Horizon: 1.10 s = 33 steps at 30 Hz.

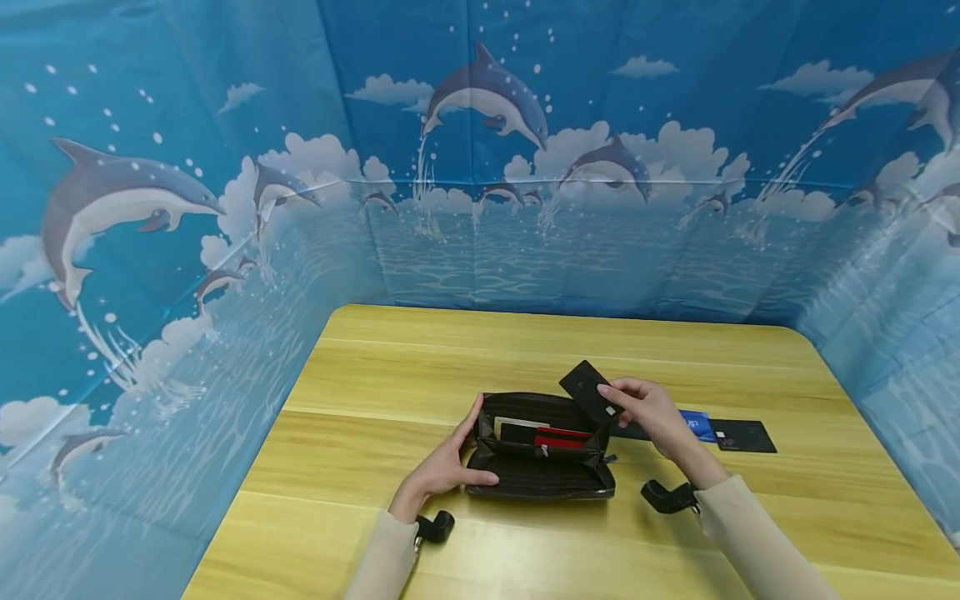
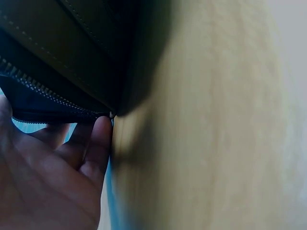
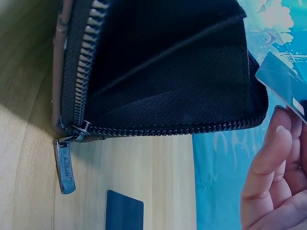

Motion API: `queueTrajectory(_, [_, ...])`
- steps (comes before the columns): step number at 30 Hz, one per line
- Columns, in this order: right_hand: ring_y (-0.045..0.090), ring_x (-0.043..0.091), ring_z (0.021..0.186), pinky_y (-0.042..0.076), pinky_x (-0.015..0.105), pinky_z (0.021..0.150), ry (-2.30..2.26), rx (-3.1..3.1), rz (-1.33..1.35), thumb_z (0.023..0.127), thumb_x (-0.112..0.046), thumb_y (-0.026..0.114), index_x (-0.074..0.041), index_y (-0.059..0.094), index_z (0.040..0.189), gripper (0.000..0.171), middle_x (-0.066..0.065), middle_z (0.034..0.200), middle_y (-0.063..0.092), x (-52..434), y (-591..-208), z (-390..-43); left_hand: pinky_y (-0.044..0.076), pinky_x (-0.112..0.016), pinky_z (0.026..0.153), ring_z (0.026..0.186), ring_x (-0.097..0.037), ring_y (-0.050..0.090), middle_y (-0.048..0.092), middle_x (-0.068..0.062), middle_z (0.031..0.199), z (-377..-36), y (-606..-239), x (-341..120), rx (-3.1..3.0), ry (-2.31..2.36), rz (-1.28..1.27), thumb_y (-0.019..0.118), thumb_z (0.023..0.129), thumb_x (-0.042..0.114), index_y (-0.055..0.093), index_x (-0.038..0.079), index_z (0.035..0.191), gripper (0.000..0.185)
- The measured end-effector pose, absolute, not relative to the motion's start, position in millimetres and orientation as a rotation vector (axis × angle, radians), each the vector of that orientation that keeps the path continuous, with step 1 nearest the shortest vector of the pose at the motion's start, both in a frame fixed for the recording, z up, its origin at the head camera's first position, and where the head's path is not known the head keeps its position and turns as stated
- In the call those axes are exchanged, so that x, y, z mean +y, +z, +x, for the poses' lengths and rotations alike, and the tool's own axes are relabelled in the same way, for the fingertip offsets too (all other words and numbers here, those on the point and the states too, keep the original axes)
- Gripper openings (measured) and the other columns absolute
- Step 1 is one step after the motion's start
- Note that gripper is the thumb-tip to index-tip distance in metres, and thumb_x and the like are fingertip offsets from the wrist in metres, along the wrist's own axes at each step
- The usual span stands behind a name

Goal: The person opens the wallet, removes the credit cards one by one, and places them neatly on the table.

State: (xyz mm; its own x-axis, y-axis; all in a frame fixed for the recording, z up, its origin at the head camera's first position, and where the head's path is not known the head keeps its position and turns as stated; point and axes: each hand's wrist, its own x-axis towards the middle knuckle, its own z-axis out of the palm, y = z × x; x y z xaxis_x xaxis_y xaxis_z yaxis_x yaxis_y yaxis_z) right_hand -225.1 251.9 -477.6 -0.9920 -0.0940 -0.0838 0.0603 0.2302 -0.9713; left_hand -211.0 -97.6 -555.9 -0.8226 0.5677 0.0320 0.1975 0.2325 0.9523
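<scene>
A dark brown zip-around wallet (image 1: 543, 485) lies unzipped on the table, its pockets facing up. Red (image 1: 562, 439), black and pale edges show in its middle slots. My left hand (image 1: 441, 469) holds the wallet's left end, thumb on the near flap and fingers along the far side; the left wrist view shows fingertips against the zipped edge. Between thumb and fingers, my right hand (image 1: 654, 417) pinches a black card (image 1: 587, 388) with a small chip, tilted above the wallet's far right corner. The right wrist view shows part of that card (image 3: 283, 81) beside the fingers.
Right of the wallet lie a dark card (image 1: 628, 431), partly hidden by my right hand, a blue card (image 1: 699, 426) and a black card (image 1: 745, 436). A metal zip pull (image 3: 65, 166) hangs off the wallet's right end. A dolphin-print curtain (image 1: 480, 250) stands behind the wooden table (image 1: 315, 500).
</scene>
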Motion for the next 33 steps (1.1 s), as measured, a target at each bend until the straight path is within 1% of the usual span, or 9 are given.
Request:
queueTrajectory(4, [0.052,0.016,0.060,0.051,0.038,0.061,-1.908,2.340,-0.024,0.091,-0.036,0.065,0.001,0.064,0.101,0.038,0.002,0.094,0.060,254.4,-477.3,-224.6,0.017,-0.055,0.107,0.141,-0.026,0.007,-0.001,0.006,0.157,-210.9,-556.1,-97.6,2.189,1.618,0.704,0.083,0.075,0.029,-0.002,0.045,0.150,0.114])
queueTrajectory(8, [0.054,0.015,0.064,0.051,0.036,0.060,-1.919,2.315,-0.029,0.092,-0.033,0.064,0.003,0.062,0.101,0.037,-0.002,0.086,0.063,255.4,-475.4,-222.9,0.017,-0.053,0.108,0.141,-0.024,0.007,-0.001,0.008,0.157,-210.9,-556.8,-97.7,2.183,1.624,0.704,0.083,0.075,0.030,-0.002,0.046,0.150,0.114])
queueTrajectory(12, [0.056,0.014,0.068,0.051,0.034,0.059,-1.941,2.280,-0.027,0.093,-0.028,0.063,0.004,0.061,0.102,0.033,-0.003,0.080,0.065,255.2,-472.7,-221.2,0.016,-0.053,0.108,0.140,-0.022,0.006,-0.001,0.009,0.156,-210.7,-556.8,-98.0,2.183,1.628,0.712,0.083,0.074,0.031,-0.002,0.044,0.151,0.115])
queueTrajectory(17, [0.057,0.014,0.068,0.051,0.032,0.057,-1.963,2.272,-0.023,0.094,-0.026,0.063,0.002,0.062,0.102,0.030,-0.003,0.081,0.067,259.4,-478.2,-222.4,0.017,-0.054,0.108,0.140,-0.023,0.006,-0.001,0.009,0.156,-210.7,-557.3,-98.0,2.184,1.629,0.711,0.083,0.074,0.033,-0.002,0.040,0.152,0.116])
queueTrajectory(24, [0.058,0.013,0.066,0.051,0.031,0.057,-1.967,2.301,-0.013,0.093,-0.026,0.063,0.002,0.064,0.105,0.030,-0.004,0.081,0.067,263.3,-479.6,-220.1,0.017,-0.053,0.108,0.140,-0.021,0.007,-0.001,0.010,0.156,-210.7,-556.9,-98.2,2.190,1.624,0.702,0.083,0.074,0.033,-0.002,0.046,0.150,0.115])
queueTrajectory(28, [0.057,0.012,0.065,0.051,0.031,0.056,-1.988,2.322,0.005,0.092,-0.026,0.065,-0.002,0.067,0.102,0.026,-0.004,0.082,0.066,264.2,-480.2,-218.4,0.017,-0.053,0.108,0.141,-0.022,0.007,-0.001,0.009,0.156,-210.9,-556.9,-98.2,2.189,1.624,0.703,0.083,0.074,0.033,-0.002,0.047,0.149,0.114])
queueTrajectory(33, [0.054,0.011,0.063,0.051,0.030,0.056,-2.039,2.320,0.054,0.091,-0.028,0.066,-0.013,0.072,0.097,0.016,-0.005,0.082,0.065,265.7,-480.5,-216.6,0.017,-0.054,0.107,0.141,-0.025,0.007,-0.001,0.007,0.157,-210.8,-556.5,-97.8,2.192,1.620,0.707,0.083,0.074,0.033,-0.002,0.046,0.150,0.115])
